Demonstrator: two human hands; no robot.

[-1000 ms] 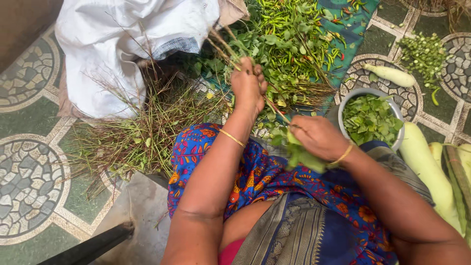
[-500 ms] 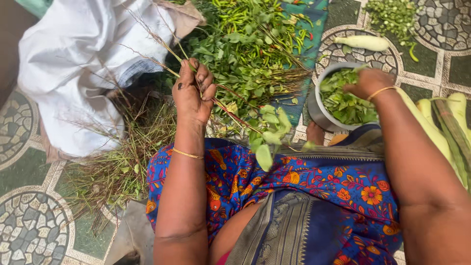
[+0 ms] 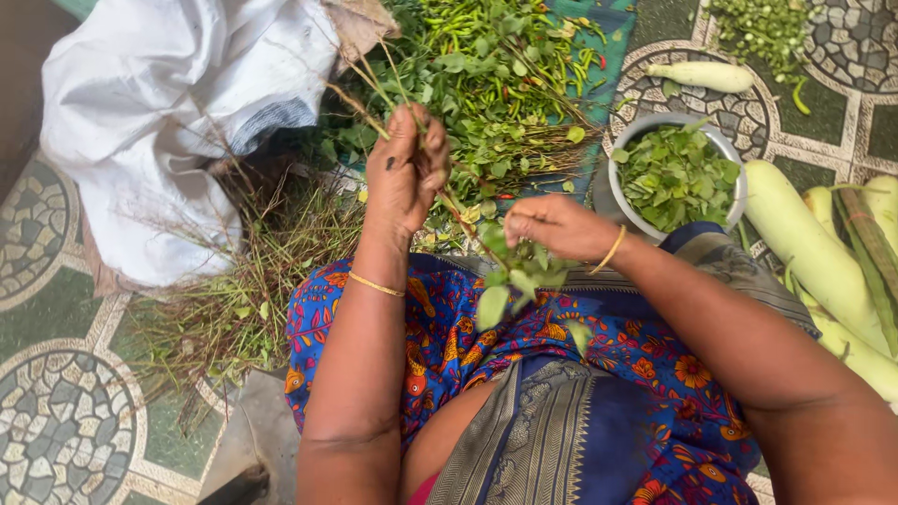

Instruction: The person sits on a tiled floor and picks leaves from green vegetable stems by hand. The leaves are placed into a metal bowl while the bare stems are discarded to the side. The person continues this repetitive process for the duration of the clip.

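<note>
My left hand (image 3: 404,168) is raised and closed around a thin leafy stem (image 3: 468,229) that slants down to the right. My right hand (image 3: 554,226) pinches the same stem lower down, just above a cluster of green leaves (image 3: 510,281) hanging over my lap. A steel bowl (image 3: 625,213) holding plucked leaves stands right of my right hand. A heap of leafy greens and green chillies (image 3: 496,65) lies on a cloth beyond both hands.
A white sack (image 3: 159,122) lies at the left, with a pile of bare stripped stems (image 3: 253,281) beside it. Pale green gourds (image 3: 814,262) lie at the right on the patterned tile floor (image 3: 56,421). More cut greens (image 3: 762,28) sit top right.
My right hand has come back from the steel bowl to the stem and now pinches it. My left hand still holds the stem up.
</note>
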